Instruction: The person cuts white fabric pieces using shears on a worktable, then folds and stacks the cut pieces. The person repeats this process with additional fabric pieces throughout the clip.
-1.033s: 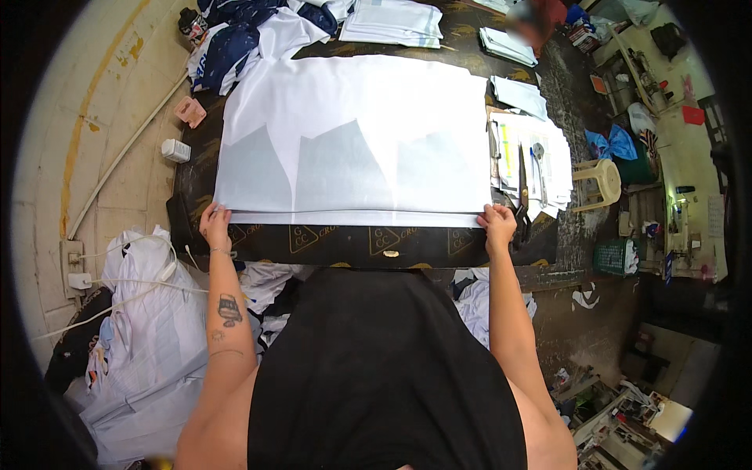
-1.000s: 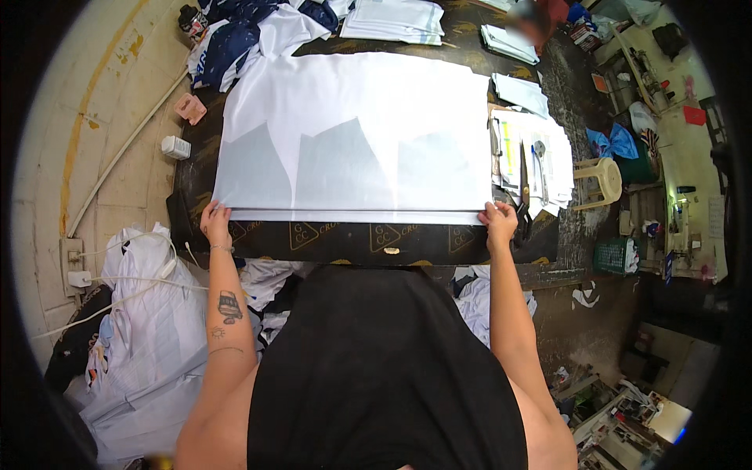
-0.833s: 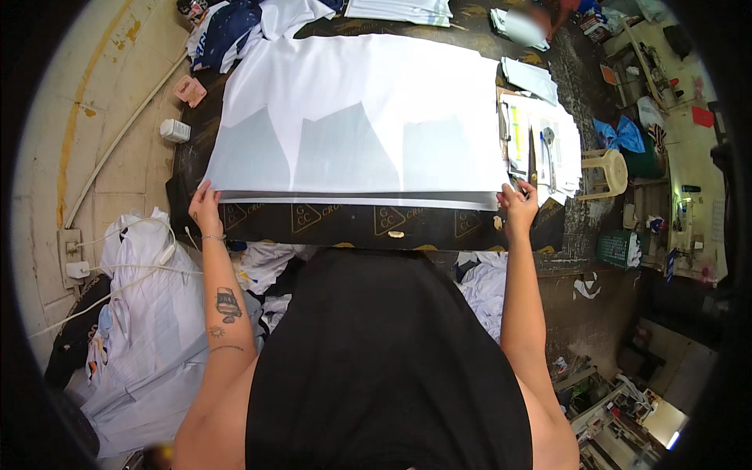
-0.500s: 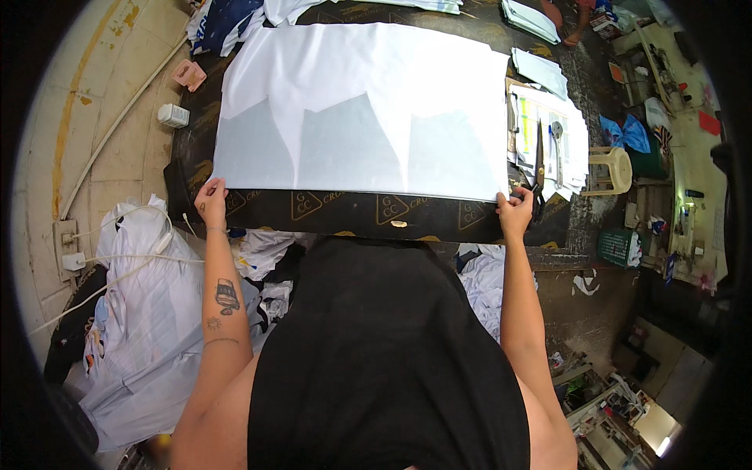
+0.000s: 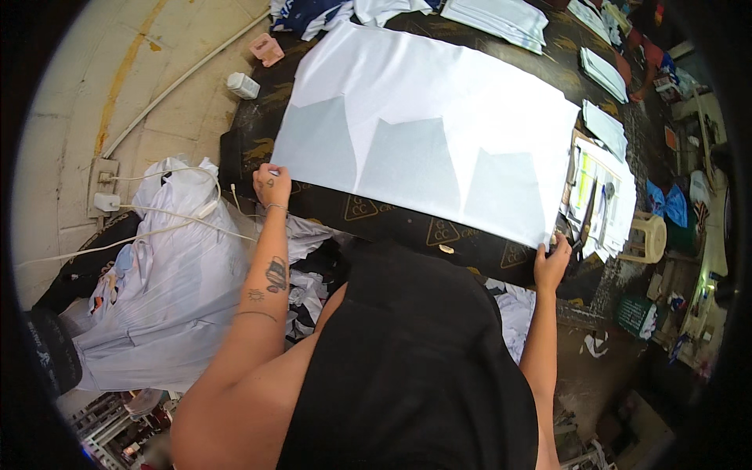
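since a second back, view swung round and tipped, so the white fabric sheet (image 5: 427,133) now runs diagonal across the dark table (image 5: 407,227) instead of square-on; both hands slid along with its near edge and moved further apart. left hand (image 5: 271,185) closed on the sheet's near left corner, fingers curled round the edge. right hand (image 5: 553,262) up at the near right corner, fingertips on the cloth edge, though can't tell for sure whether pinching or just pressing. sheet lying flat and spread over most of the tabletop, with three greyer pointed shapes showing through along the near side. stack of paper patterns (image 5: 603,196) just beside the right hand, more folded white piles (image 5: 497,17) at the far end. heap of pale garments in plastic (image 5: 168,266) on the floor to the left, white cable draped over it. pale plastic stool (image 5: 644,235) off to the right.
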Available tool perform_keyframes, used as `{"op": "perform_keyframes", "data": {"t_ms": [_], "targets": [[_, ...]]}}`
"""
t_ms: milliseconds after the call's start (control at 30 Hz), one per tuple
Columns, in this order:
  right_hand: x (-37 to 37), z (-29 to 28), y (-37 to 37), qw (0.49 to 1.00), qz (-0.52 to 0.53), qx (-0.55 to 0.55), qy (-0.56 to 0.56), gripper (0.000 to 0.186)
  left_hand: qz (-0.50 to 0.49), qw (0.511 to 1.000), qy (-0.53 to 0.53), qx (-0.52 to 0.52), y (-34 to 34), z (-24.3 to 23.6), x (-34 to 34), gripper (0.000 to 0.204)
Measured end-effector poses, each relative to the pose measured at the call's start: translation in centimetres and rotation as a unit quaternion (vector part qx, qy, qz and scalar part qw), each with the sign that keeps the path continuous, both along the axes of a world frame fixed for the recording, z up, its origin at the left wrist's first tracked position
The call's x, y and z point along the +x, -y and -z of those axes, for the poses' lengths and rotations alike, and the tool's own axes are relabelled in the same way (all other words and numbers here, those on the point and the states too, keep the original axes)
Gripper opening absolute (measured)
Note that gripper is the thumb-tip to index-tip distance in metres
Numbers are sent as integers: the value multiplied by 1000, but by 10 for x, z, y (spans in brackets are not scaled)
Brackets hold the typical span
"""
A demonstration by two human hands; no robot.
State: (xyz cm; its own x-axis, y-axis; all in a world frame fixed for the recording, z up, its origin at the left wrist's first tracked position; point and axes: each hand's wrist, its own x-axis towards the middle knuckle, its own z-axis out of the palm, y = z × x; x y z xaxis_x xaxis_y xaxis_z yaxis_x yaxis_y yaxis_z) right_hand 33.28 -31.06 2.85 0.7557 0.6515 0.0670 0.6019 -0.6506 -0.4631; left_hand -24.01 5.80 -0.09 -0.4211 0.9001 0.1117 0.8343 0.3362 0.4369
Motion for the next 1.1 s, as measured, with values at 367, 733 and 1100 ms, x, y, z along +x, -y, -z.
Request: {"op": "perform_keyframes", "data": {"t_ms": [367,733,1100], "targets": [[-47,-18,-9,968,-235,-68,52,37,99,968,-215,-88,-35,-13,12,57],[45,-24,21,959,52,-276,28,56,452,880,121,85,-77,-27,234,45],[77,-26,77,986,-47,-52,-149,60,487,868,92,36,7,9,457,12]]}}
